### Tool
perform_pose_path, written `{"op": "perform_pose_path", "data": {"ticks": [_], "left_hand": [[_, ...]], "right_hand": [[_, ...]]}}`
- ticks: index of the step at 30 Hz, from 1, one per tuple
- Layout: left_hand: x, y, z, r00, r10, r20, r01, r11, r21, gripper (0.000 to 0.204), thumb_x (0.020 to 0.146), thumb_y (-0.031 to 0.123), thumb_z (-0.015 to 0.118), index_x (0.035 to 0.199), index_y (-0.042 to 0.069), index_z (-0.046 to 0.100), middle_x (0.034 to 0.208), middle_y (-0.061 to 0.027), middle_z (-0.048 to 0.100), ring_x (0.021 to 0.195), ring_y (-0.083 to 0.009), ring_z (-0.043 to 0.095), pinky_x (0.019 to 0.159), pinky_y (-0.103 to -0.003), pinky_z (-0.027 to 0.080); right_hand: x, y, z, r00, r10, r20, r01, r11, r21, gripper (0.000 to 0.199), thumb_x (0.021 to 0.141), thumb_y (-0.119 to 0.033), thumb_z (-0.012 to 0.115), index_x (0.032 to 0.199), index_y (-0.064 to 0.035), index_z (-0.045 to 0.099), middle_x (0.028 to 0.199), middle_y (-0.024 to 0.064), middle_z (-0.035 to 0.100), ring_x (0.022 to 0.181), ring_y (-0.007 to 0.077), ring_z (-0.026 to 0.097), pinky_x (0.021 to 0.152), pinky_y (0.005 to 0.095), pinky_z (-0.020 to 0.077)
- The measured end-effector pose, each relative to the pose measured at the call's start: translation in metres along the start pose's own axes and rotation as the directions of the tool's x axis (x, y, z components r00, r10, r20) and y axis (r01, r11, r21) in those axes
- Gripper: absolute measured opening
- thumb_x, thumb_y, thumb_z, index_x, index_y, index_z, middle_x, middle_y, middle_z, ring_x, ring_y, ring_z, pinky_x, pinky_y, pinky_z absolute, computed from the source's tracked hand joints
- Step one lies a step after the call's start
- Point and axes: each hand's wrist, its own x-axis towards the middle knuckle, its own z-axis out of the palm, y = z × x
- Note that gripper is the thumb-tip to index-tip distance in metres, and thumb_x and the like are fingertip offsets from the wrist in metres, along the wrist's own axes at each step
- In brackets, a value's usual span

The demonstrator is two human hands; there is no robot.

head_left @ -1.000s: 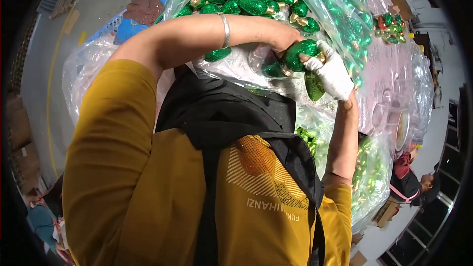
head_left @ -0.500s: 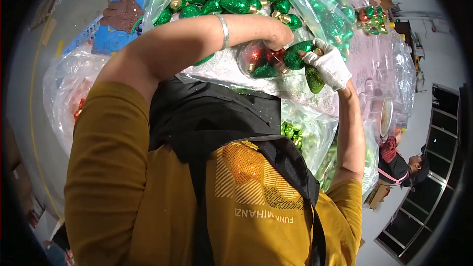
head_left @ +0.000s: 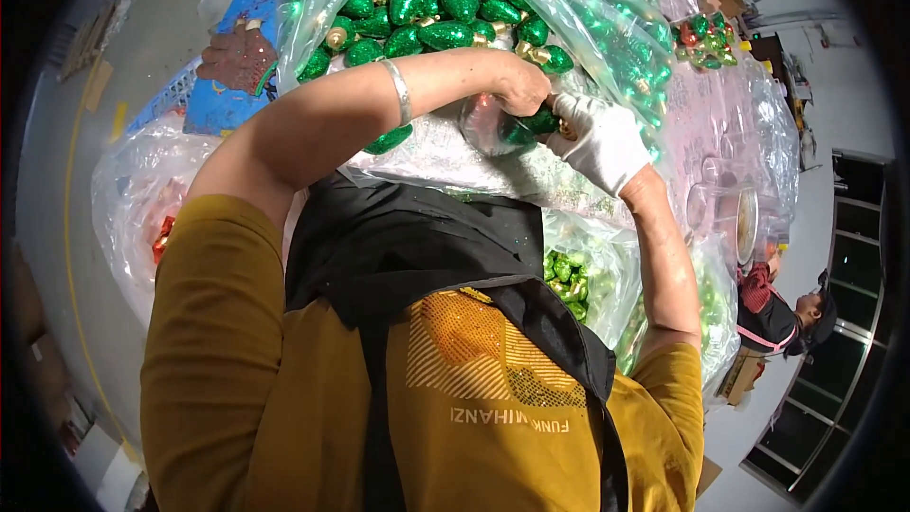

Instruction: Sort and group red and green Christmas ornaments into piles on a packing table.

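Observation:
My bare left hand, a silver bracelet on its wrist, is closed at the rim of a clear plastic container; its fingertips are partly hidden. Glittery ornaments show dimly through the container wall. Just right of it, my white-gloved right hand is closed around a green glitter ornament with a gold cap, held at the container's opening. The two hands almost touch. Beyond them lies a pile of green glitter ornaments with gold caps, and a lone green ornament rests beneath my left forearm.
Clear plastic sheeting covers more green ornaments at the right. A brown glove lies on a blue crate at the left. Bagged light-green ornaments sit near my apron. Another person is at the far right.
My right hand has moved left toward the container and turned, bringing a green ornament to its opening. A second green ornament that hung below this hand is now out of sight. My left hand shifted slightly left.

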Motion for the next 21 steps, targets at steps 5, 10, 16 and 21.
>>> {"op": "perform_pose_path", "data": {"ticks": [5,10,16,21], "left_hand": [[-0.069,0.046,-0.026,0.936,-0.141,-0.321,0.144,0.989,-0.013,0.019,0.075,0.011,0.051,0.088,-0.001,0.059,0.081,-0.014,0.057,0.089,-0.0279,0.056,0.08,-0.038,0.045],[-0.106,0.047,0.003,0.858,-0.058,-0.511,0.005,0.994,-0.105,0.015,0.075,0.003,0.054,0.09,-0.003,0.057,0.089,-0.0141,0.052,0.096,-0.0281,0.051,0.085,-0.036,0.042],[-0.108,0.072,0.008,0.808,-0.117,-0.578,-0.069,0.955,-0.289,0.019,0.072,-0.004,0.064,0.091,-0.002,0.06,0.097,-0.0146,0.053,0.097,-0.0309,0.053,0.086,-0.038,0.043],[-0.108,0.062,0.01,0.805,-0.09,-0.586,-0.073,0.966,-0.25,0.02,0.071,-0.003,0.065,0.091,-0.002,0.061,0.1,-0.0142,0.055,0.097,-0.0308,0.055,0.082,-0.039,0.046]], "right_hand": [[0.003,-0.001,-0.006,0.981,0.167,0.101,-0.178,0.978,0.111,0.028,0.077,-0.03,0.069,0.084,-0.0051,0.06,0.068,0.014,0.061,0.061,0.0315,0.059,0.059,0.0387,0.048],[0.022,0.021,-0.003,0.877,0.392,0.278,-0.47,0.818,0.33,0.03,0.08,-0.022,0.07,0.102,-0.0036,0.063,0.062,0.0115,0.058,0.053,0.02,0.056,0.053,0.0329,0.0452],[0.048,0.007,0.0,0.891,0.197,0.408,-0.297,0.935,0.197,0.035,0.08,-0.033,0.061,0.085,0.0005,0.068,0.075,0.0224,0.064,0.069,0.0329,0.064,0.063,0.0378,0.0498],[0.076,-0.006,0.019,0.828,0.235,0.508,-0.272,0.962,-0.002,0.035,0.079,-0.033,0.06,0.09,0.0,0.068,0.084,0.0231,0.065,0.073,0.0348,0.064,0.065,0.0409,0.0501]]}}
